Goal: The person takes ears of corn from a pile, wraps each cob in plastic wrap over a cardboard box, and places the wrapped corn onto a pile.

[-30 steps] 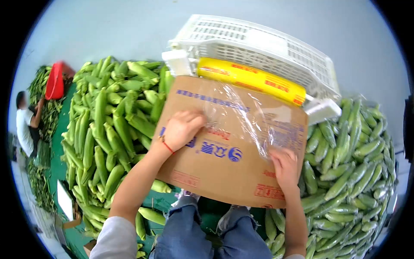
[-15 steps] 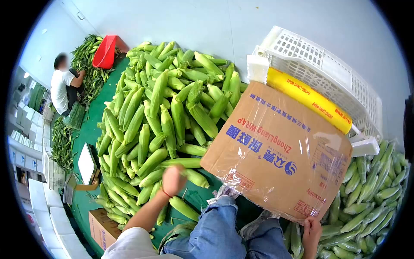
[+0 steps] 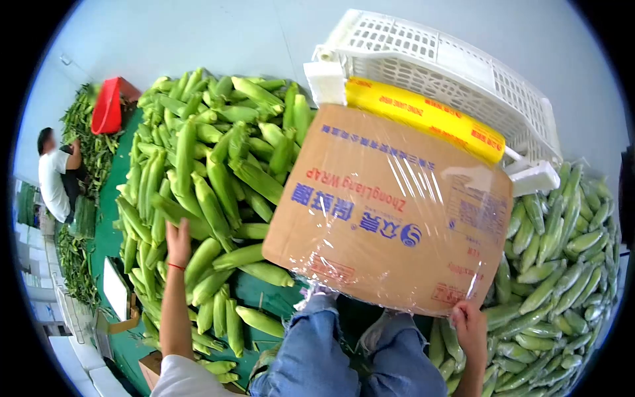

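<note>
My left hand [image 3: 178, 243] reaches into the pile of unwrapped corn [image 3: 218, 172], its fingers against an ear of corn [image 3: 177, 213] in green husk; whether they close round it is hard to see. At the lower right corner of the cardboard sheet [image 3: 370, 264], my right hand [image 3: 467, 319] pinches the edge of the clear film [image 3: 423, 192]. That film lies over the cardboard and comes from the yellow wrap roll [image 3: 423, 116] at its far edge.
Behind the roll stands a white plastic crate [image 3: 450, 56]. Wrapped corn [image 3: 555, 278] is heaped at the right. At the far left a person [image 3: 56, 175] sits by more corn and a red basket [image 3: 107, 109]. A scale [image 3: 116, 288] stands at the lower left.
My left hand has left the film and moved left, then up onto the corn pile. My right hand has moved down to the cardboard's near corner. Film now covers the cardboard to its near edge.
</note>
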